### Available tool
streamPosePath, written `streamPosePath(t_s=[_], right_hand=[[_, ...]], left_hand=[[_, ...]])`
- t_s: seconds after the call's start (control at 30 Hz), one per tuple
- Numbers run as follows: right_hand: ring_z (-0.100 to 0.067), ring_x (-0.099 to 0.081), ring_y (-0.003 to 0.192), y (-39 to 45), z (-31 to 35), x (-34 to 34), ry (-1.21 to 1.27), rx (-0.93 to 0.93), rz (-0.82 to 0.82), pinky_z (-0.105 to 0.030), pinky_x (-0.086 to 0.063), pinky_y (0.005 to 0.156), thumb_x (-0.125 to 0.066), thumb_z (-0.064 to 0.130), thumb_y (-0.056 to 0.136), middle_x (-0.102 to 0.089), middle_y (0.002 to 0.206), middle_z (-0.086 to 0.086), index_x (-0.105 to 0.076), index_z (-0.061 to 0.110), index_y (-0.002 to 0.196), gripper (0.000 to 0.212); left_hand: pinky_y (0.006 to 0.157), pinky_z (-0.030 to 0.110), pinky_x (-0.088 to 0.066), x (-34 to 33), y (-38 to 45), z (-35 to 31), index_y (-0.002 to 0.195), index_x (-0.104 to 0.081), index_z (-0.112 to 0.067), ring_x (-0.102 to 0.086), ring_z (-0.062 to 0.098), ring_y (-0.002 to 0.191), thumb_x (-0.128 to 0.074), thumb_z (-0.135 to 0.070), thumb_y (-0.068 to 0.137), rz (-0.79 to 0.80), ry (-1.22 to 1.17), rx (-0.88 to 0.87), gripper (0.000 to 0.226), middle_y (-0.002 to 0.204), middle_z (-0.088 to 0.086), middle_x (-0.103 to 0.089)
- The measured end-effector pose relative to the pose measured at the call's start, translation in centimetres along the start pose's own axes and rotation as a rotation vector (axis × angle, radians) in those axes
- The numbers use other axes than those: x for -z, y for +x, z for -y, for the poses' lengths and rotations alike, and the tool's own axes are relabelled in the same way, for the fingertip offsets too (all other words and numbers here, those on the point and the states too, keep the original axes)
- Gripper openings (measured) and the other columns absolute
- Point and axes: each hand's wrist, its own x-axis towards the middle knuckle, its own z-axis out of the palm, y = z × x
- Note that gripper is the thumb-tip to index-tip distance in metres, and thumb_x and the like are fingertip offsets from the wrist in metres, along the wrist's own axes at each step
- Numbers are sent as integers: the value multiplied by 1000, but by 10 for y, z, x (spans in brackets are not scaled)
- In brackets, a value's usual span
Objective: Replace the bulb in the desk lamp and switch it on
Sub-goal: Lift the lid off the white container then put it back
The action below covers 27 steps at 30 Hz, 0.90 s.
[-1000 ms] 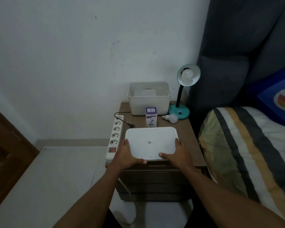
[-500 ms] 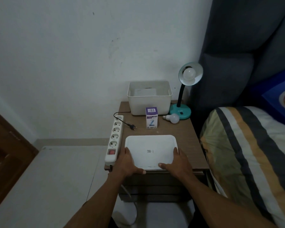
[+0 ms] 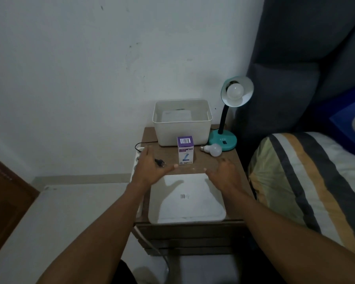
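A teal desk lamp [image 3: 223, 140] stands at the back right of the bedside table [image 3: 230, 160], unlit, with a white bulb [image 3: 235, 91] in its shade. A loose white bulb [image 3: 213, 149] lies on its side in front of the lamp base. A purple and white bulb box [image 3: 185, 150] stands upright near the middle. The lamp's black plug [image 3: 160, 162] lies unplugged beside it. My left hand [image 3: 150, 168] hovers open above the plug. My right hand [image 3: 223, 174] hovers open over the far edge of a white lid [image 3: 186, 201]. Neither hand holds anything.
A white plastic bin [image 3: 181, 121] sits at the back against the wall. A white power strip [image 3: 136, 160] runs along the table's left edge, mostly hidden by my left arm. A bed with a striped pillow [image 3: 305, 181] and dark headboard borders the right side.
Both hands have let go of the white lid, which now rests at the table's front edge, and have lifted forward over the table with fingers spread.
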Motion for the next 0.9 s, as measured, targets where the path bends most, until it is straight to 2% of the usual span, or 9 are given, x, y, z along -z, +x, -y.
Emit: streamPosePath(t_s=[0.1,0.2,0.27,0.33,0.43,0.53,0.63,0.7,0.9], right_hand=[[-26,-55,120,31,6,1,52,-8,-17,-32,-44,93,-69,37,91,-56,136,-11,-50,12,140,58],[-25,-53,122,61,7,-4,54,27,-50,-31,-42,97,-68,31,93,-55,138,-11,-51,12,140,54],[-26,-49,128,81,4,-12,14,20,-68,-33,-41,103,-67,32,94,-49,145,-11,-47,12,145,58],[-28,-43,134,98,-1,-22,-18,-2,-76,-37,-37,109,-66,34,94,-43,151,-12,-41,14,149,64],[-31,-43,134,115,-8,-33,-22,2,-82,-39,-37,109,-68,33,92,-43,151,-13,-43,15,149,65],[-32,-45,131,126,-15,-42,-32,-3,-91,-41,-40,107,-71,33,89,-45,147,-15,-47,16,147,65],[-32,-48,127,129,-20,-45,-63,-23,-92,-41,-42,106,-73,29,88,-48,143,-15,-50,17,145,62],[-32,-49,127,131,-23,-45,-40,-28,-98,-41,-42,105,-73,26,88,-49,141,-16,-51,16,144,61],[-27,-54,122,126,-23,-31,146,60,-156,-37,-45,103,-75,26,86,-54,136,-12,-55,14,141,59]], left_hand=[[112,49,-46,10,46,-7,152,-37,-16,-45,28,142,-74,-89,57,-81,-68,-29,125,154,9,-46],[105,47,-51,15,87,-21,142,-45,-13,-52,26,130,-86,-66,65,-128,-109,-110,102,139,9,-53],[116,47,-41,13,113,-24,150,-36,-10,-42,28,141,-85,-64,68,-140,-92,-137,109,151,12,-44],[125,43,-25,7,135,-22,160,-19,-8,-21,29,155,-82,-67,71,-121,-64,-114,124,167,13,-23],[127,43,-20,-2,160,-19,163,-10,-6,-14,28,158,-82,-67,70,-130,-69,-111,132,170,13,-14],[125,40,-24,-6,178,-19,163,-13,-9,-23,27,155,-84,-71,65,-135,-130,-64,136,168,12,-21],[115,49,-44,-11,188,-17,156,-31,-17,-44,25,142,-79,-87,52,-143,-190,-49,134,155,7,-44],[107,49,-51,-16,191,-15,148,-40,-22,-52,22,133,-79,-87,52,-152,-215,-64,123,145,3,-53],[111,53,-46,-20,196,-13,155,-32,-12,-44,30,141,-72,-95,45,-130,-214,5,143,153,11,-44]])
